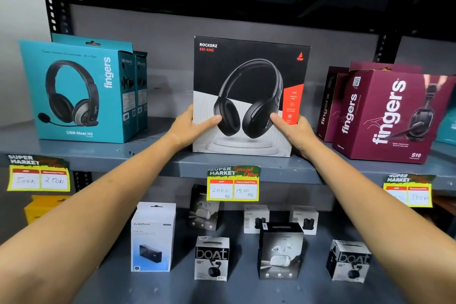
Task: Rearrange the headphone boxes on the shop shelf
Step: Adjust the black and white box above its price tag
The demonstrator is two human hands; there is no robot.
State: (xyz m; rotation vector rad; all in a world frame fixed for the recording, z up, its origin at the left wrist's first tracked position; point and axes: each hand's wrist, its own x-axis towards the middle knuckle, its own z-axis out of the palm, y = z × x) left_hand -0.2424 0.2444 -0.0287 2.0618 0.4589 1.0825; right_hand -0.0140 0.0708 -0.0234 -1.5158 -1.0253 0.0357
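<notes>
From the head camera, the black Rockerz headphone box [249, 96] is seen upright at the middle of the shelf [148, 158], printed face outward, long axis vertical. It is clasped at its lower edges by the left hand [190, 128] and right hand [296, 133], fingers closed on it.

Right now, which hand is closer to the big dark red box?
The right hand. It grips the right edge of the black-and-white headphone box, just beside the dark red cardboard box. The left hand holds the far edge.
</notes>
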